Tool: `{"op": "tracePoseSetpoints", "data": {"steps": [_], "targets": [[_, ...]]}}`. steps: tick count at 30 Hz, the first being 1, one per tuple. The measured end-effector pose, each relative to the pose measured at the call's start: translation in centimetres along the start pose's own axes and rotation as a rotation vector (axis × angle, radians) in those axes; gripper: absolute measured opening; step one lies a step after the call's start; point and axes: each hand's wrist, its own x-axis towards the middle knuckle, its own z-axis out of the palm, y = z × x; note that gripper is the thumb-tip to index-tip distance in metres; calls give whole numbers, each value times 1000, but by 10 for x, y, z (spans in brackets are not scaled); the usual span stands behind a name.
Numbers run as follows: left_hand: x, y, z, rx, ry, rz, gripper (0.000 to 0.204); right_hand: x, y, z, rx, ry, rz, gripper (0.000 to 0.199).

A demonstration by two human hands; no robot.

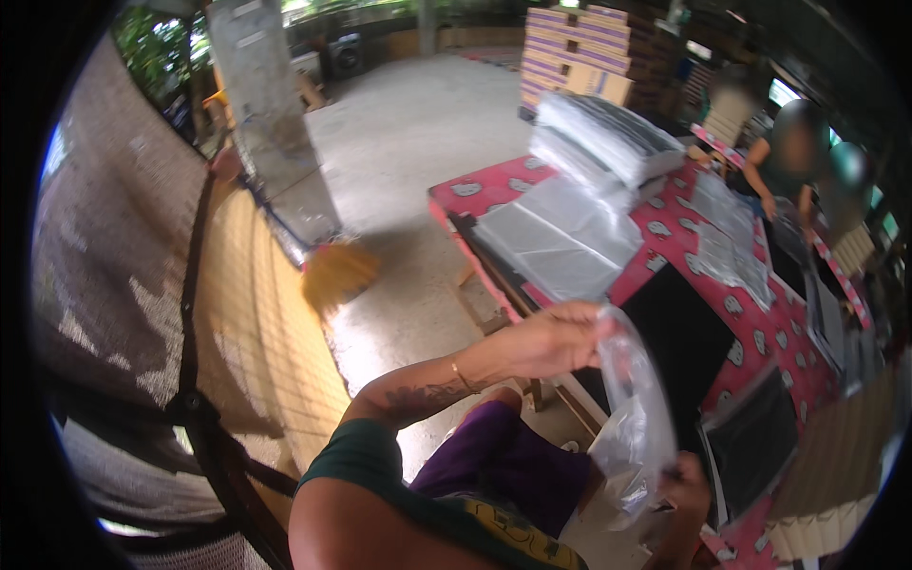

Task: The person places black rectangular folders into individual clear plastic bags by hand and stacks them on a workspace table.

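Note:
My left hand (556,339) pinches the top edge of a clear plastic bag (632,418) and holds it up in front of me. My right hand (686,484) grips the bag's lower end near the bottom of the view. The bag hangs between both hands, crumpled and see-through. Just beyond it, a flat black sheet (679,342) lies on the table with the red patterned cloth (760,351). I sit with purple shorts (503,461) showing below my arm.
Stacks of clear-wrapped flat packs (560,237) and a taller pile (603,138) lie on the table. Another person (793,161) works at its far side. Stacked cartons (575,52) stand behind. A woven fence (142,285), a concrete pillar (266,114) and a yellow broom (337,271) are to my left.

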Motion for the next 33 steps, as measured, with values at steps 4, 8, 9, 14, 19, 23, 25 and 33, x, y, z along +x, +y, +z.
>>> {"op": "tracePoseSetpoints", "data": {"steps": [4,8,9,14,19,23,25,33], "targets": [[1,-51,-22,-392,-94,-463,25,13,-28,16,594,478,-163,27],[-6,-82,-13,-42,-201,-443,28,7,27,-74,1267,-461,-135,46],[4,-57,-5,-359,-127,-275,32,-1,19,-60,889,-278,-97,39],[0,-20,-12,467,-229,-628,40,-19,-12,-14,694,119,-193,36],[-2,-12,-15,-38,-248,-191,32,-17,-18,-15,168,-270,-132,34],[-11,-14,-46,341,-294,-481,24,-19,-11,0,693,-351,-379,31],[-24,-13,-47,124,-173,-414,23,-38,-31,-8,601,-246,8,33],[-36,-65,-21,556,419,-279,23,-38,6,83,39,702,26,51]]}}
